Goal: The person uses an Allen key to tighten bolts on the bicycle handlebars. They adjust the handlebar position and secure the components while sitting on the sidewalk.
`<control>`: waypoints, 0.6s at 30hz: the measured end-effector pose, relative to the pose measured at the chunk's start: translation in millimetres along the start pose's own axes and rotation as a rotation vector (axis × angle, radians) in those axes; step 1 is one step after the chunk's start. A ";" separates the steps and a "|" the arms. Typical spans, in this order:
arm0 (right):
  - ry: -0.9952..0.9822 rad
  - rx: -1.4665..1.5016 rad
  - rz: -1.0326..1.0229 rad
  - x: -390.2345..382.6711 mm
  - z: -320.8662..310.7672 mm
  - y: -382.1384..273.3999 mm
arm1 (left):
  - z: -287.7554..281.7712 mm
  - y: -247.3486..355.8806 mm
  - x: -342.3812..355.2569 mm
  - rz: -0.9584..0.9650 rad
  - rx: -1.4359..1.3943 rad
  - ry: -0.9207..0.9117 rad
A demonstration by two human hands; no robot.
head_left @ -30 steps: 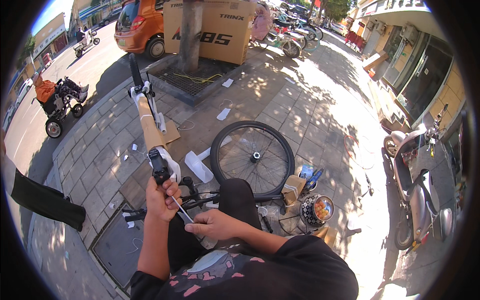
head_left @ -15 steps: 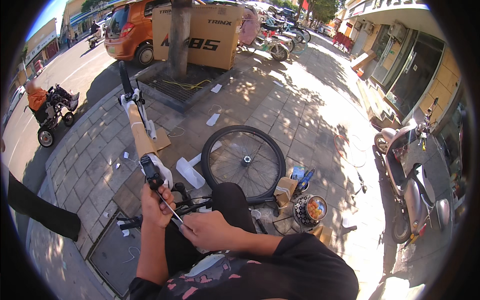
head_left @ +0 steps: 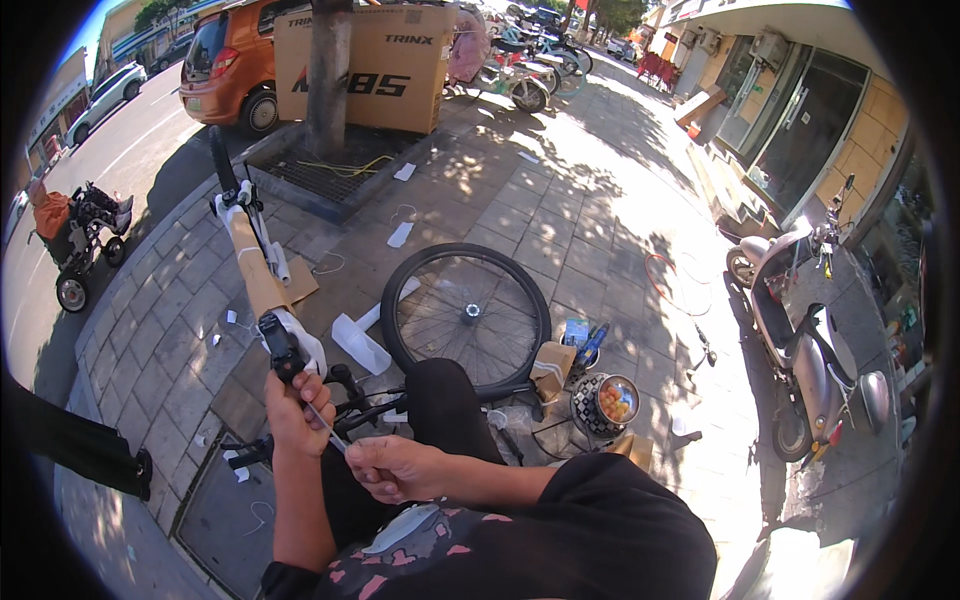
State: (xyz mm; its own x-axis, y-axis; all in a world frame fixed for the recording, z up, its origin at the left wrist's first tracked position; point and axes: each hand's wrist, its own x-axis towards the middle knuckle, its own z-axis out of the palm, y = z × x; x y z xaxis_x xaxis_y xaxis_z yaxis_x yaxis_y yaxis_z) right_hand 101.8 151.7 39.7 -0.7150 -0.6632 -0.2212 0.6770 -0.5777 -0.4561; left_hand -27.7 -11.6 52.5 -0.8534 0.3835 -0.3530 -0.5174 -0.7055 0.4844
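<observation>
Left hand (head_left: 296, 412) grips the black handlebar grip (head_left: 281, 347); right hand (head_left: 392, 468) pinches a thin cable (head_left: 325, 432). Best to keep the bar steady and feed that cable straight.

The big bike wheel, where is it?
In the head view, the bike wheel lies flat on the paving near the middle, just beyond the person's knee, with a small cardboard box at its right.
</observation>
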 end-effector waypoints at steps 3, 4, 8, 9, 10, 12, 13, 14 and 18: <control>0.182 -0.556 -0.071 -0.9 2.2 -11.6 | -0.1 -0.6 -1.8 0.027 0.028 0.015; 0.249 -1.041 -0.399 2.6 4.1 -8.6 | -1.4 -0.8 -1.0 0.022 0.025 0.015; 0.293 -1.914 -0.594 -9.6 25.0 -9.5 | -9.7 5.2 -3.6 0.013 0.097 -0.028; 0.295 -1.901 -0.570 -9.2 21.4 -7.0 | -9.9 4.6 -3.7 0.015 0.101 -0.030; 0.295 -1.888 -0.547 -8.4 16.6 -4.8 | -9.1 3.8 -3.0 0.018 0.104 -0.030; 0.244 -1.615 -0.370 -9.3 24.3 -13.7 | -10.6 2.9 -2.1 0.009 0.074 -0.028; 0.201 -1.350 -0.222 -13.7 35.8 -29.2 | -12.0 2.0 -1.2 0.012 0.075 -0.036; 0.152 -1.133 -0.125 -13.2 36.2 -34.1 | -11.5 2.1 -0.5 0.015 0.081 -0.045; 0.040 -0.518 0.093 -8.6 17.9 -44.6 | -6.8 0.8 -3.6 0.021 0.069 -0.034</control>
State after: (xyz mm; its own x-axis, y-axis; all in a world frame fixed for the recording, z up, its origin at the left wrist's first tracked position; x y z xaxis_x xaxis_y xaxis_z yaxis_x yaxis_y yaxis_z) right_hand 80.9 174.7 77.4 -0.6689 -0.6758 -0.3097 0.5704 -0.1994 -0.7968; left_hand -24.6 -17.6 48.7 -0.8653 0.3900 -0.3150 -0.5013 -0.6711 0.5462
